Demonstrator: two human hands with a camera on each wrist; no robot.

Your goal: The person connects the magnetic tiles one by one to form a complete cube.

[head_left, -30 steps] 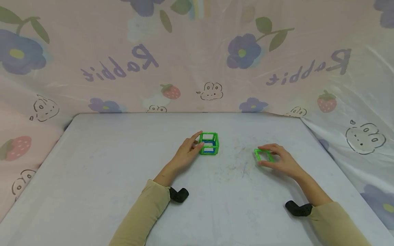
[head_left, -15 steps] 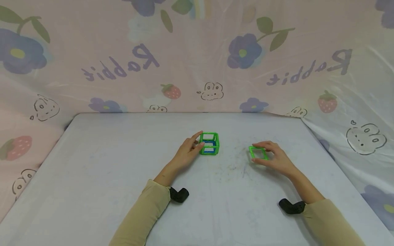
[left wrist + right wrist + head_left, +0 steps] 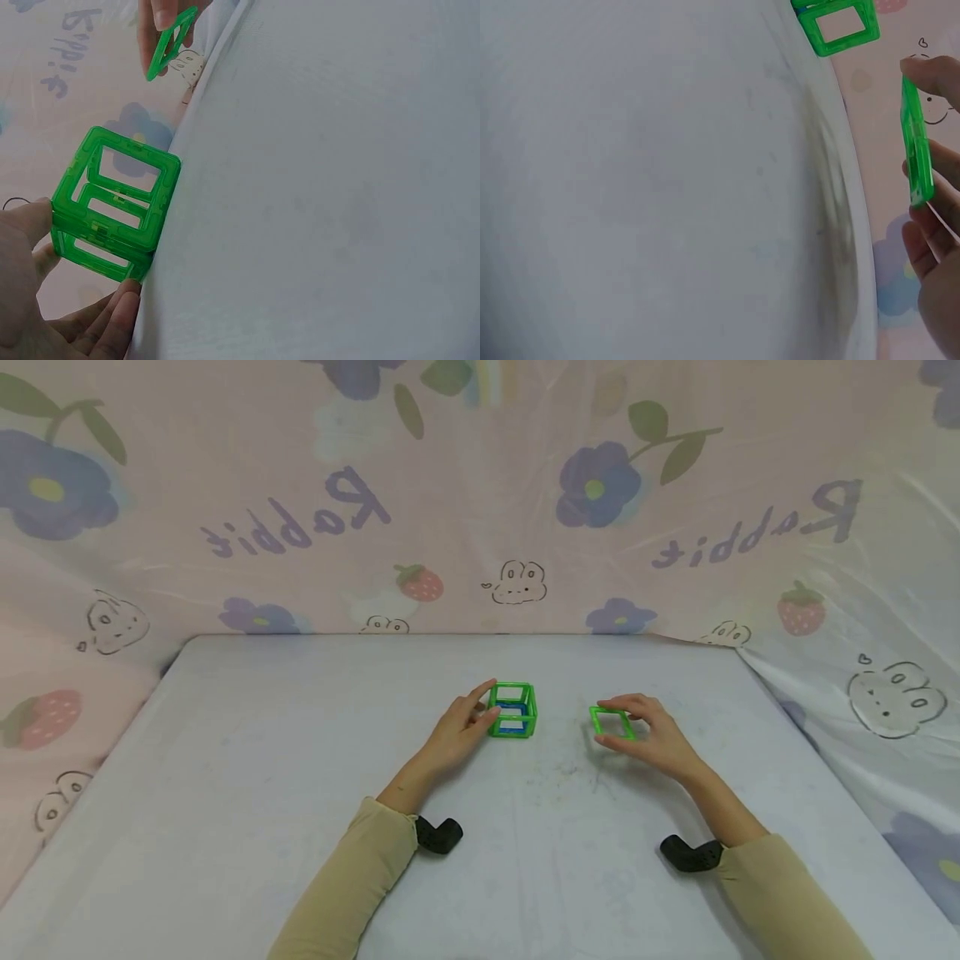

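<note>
An open-framed cube of green magnetic tiles [image 3: 517, 718], with a blue square tile [image 3: 513, 730] at its base, stands on the table a little right of the middle. My left hand [image 3: 452, 733] holds its left side, the thumb near the front and a finger at the upper back corner. In the left wrist view the green cube [image 3: 99, 229] has square window-like openings. To its right, my right hand [image 3: 658, 742] pinches a single green square magnetic tile [image 3: 596, 722] by opposite edges. The right wrist view shows that tile [image 3: 915, 142] edge-on between thumb and fingers.
A white table [image 3: 300, 777] lies under both hands, with faint smudges between the cube and the right hand. Behind it hangs a patterned curtain [image 3: 465, 510] with flowers and rabbits. A black device [image 3: 438, 835] is worn at each wrist.
My right hand has moved left with the green tile, closing part of the gap to the cube. The left hand and the cube have stayed in place.
</note>
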